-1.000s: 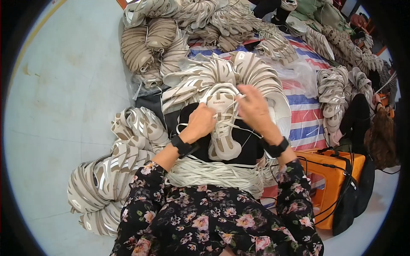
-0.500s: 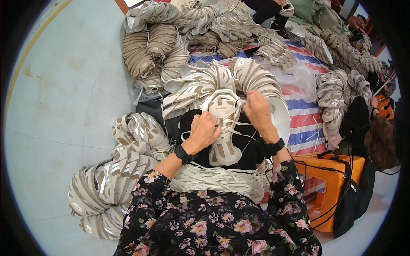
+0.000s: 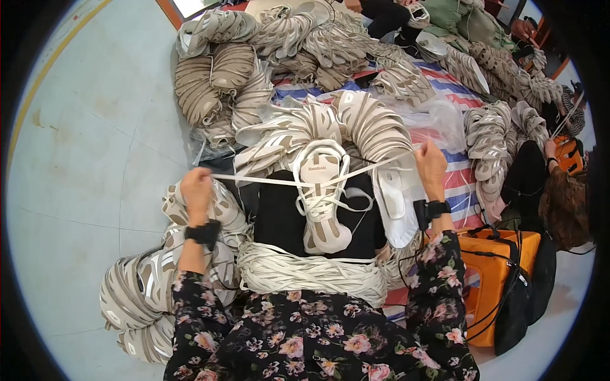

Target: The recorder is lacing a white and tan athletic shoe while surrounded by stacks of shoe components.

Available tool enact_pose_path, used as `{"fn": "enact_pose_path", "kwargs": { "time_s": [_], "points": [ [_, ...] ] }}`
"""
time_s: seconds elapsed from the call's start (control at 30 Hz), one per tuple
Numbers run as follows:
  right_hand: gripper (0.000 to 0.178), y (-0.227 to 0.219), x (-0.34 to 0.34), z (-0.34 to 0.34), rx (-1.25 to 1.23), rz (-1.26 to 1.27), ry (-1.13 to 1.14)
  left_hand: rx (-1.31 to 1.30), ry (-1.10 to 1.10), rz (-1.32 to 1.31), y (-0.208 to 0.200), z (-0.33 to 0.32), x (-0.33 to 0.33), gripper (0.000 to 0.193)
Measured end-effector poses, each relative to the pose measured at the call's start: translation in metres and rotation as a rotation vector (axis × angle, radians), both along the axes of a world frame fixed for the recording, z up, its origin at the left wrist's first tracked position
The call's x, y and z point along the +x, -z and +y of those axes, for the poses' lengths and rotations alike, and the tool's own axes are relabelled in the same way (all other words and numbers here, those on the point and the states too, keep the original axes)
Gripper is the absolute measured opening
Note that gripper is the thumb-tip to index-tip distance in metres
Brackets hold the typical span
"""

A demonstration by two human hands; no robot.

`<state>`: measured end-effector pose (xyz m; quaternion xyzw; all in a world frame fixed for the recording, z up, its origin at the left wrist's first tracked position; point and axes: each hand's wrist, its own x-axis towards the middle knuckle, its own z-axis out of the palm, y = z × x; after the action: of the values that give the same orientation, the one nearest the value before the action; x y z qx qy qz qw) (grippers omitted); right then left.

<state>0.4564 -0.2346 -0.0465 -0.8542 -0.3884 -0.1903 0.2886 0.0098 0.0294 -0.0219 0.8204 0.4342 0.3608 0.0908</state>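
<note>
A beige and brown shoe upper lies on my black-clad lap, toe toward me, with a white lace threaded across its front. My left hand is closed on one lace end, out to the left of the shoe. On the right, my right hand pinches the other lace end. Both ends run taut from the tongue in a wide V. A loose lace loop hangs at the shoe's right side. Across my lap, nearer me, rests a thick bundle of white laces.
Stacked shoe uppers curve just beyond the shoe, and more piles lie at left. A white insole-like piece sits at right. An orange stool with black cables stands right. Other people sit at the far side and far right.
My hands have moved apart from close beside the shoe, left hand leftward and right hand rightward. The two lace ends are now stretched tight between them and the shoe.
</note>
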Motion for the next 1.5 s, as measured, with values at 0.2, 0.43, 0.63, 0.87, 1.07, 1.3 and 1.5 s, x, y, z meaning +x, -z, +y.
{"fn": "enact_pose_path", "kwargs": {
  "time_s": [0.2,0.43,0.63,0.87,1.07,1.3,1.5],
  "points": [
    [0.017,-0.016,-0.049,-0.005,0.153,-0.111,-0.219,-0.313,0.316,0.216,0.024,-0.005,-0.022,0.026],
    [0.063,-0.007,-0.157,-0.011,-0.188,0.386,-0.839,-0.472,0.607,0.001,0.029,-0.074,0.095,0.031],
    [0.047,-0.055,-0.15,-0.014,0.216,1.319,-0.757,-0.875,0.61,-0.317,0.032,-0.08,0.107,0.022],
    [0.03,-0.035,-0.122,-0.008,-0.051,0.409,-0.71,-1.107,0.605,-0.487,0.021,-0.076,0.104,0.018],
    [0.031,-0.036,-0.139,0.004,-0.126,0.871,-0.778,-1.179,0.319,-1.058,0.006,-0.035,0.057,0.019],
    [0.026,-0.017,-0.144,0.033,0.06,0.428,-0.817,-0.948,0.218,-0.87,0.039,0.016,-0.037,0.023],
    [0.012,-0.018,-0.147,0.047,-0.051,0.015,-0.719,-0.299,0.315,-0.139,0.025,-0.054,0.053,0.033]
  ]
}}
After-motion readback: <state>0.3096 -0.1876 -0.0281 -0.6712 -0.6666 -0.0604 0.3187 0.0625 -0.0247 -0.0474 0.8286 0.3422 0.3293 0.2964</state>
